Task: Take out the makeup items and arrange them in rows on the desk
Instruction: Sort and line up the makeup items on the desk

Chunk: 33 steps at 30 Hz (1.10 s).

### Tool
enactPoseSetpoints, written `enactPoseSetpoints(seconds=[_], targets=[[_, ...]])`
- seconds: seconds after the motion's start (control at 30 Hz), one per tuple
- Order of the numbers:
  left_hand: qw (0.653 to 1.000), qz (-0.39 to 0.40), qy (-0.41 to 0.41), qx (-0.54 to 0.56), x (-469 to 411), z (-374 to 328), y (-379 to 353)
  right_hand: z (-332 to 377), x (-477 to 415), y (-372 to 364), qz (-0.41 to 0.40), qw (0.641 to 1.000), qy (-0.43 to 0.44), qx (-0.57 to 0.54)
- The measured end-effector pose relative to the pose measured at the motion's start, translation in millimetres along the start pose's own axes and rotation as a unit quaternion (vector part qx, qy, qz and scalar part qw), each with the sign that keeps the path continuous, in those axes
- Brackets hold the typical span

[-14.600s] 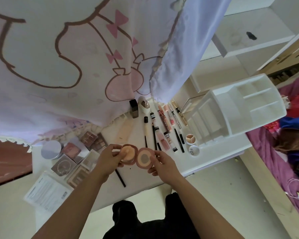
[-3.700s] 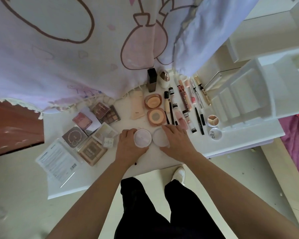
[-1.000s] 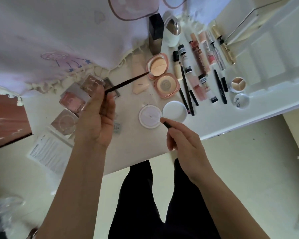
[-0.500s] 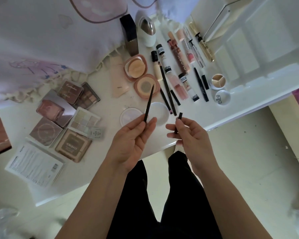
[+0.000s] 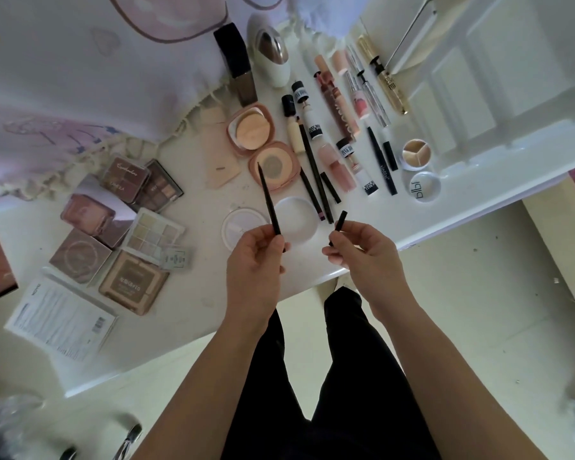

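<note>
Item in hand: slim dark pencil, pinched between thumb and fingers of my left hand, tip pointing away, above the near edge of the tabletop. My right hand pinches a short dark cap, apart from the pencil. Step, as I judge it: capping this pencil before it joins a row. Next move calls for lining the cap's mouth up with the fine tip, pressing it home, then laying the pencil parallel beside the long dark pencils. Containers, going outward: round white case, open, pale pan inside, lid just beside it. Pink hinged compact, open, worn powder pan in the near half, peach puff in the far half. Small round pot, three beige shades inside, its cover lying nearer. White organiser, farthest right, compartments showing nothing inside.
</note>
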<state>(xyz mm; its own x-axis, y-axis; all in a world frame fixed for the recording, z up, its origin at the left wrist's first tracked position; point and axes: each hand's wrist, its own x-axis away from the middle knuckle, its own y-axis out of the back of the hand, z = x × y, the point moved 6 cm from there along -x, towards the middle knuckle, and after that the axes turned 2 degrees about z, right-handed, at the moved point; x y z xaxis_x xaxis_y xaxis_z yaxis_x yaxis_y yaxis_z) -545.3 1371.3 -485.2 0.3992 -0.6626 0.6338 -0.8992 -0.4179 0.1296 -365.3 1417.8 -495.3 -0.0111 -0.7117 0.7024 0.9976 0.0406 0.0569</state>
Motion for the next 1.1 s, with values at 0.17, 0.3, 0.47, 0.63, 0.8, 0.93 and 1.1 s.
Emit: enactPoseSetpoints(seconds=[0.17, 0.3, 0.47, 0.63, 0.8, 0.93, 1.1], targets=[[0.998, 0.006, -0.02, -0.065, 0, -3, 7, -2, -5, -11, -0.014, 0.999, 0.021, 0.033], [0.995, 0.035, -0.016, -0.087, -4, -4, -4, -1, -7, -7, -0.06, 0.998, 0.035, 0.011], [0.994, 0.057, -0.025, -0.085, -17, -11, -33, 2, -21, 15, -0.104, 0.994, 0.042, 0.015], [0.996, 0.061, -0.013, -0.06, -19, -4, -76, 0, -27, 42, -0.127, 0.989, 0.051, 0.063], [0.998, 0.044, -0.015, -0.039, -26, -2, -113, -4, -36, 68, -0.144, 0.985, 0.058, 0.08], [0.998, 0.016, 0.0, -0.062, -33, -2, -131, -4, -41, 85, -0.13, 0.985, 0.059, 0.101], [0.995, -0.006, 0.013, -0.098, -41, -2, -142, 1, -47, 109, -0.106, 0.983, 0.062, 0.134]])
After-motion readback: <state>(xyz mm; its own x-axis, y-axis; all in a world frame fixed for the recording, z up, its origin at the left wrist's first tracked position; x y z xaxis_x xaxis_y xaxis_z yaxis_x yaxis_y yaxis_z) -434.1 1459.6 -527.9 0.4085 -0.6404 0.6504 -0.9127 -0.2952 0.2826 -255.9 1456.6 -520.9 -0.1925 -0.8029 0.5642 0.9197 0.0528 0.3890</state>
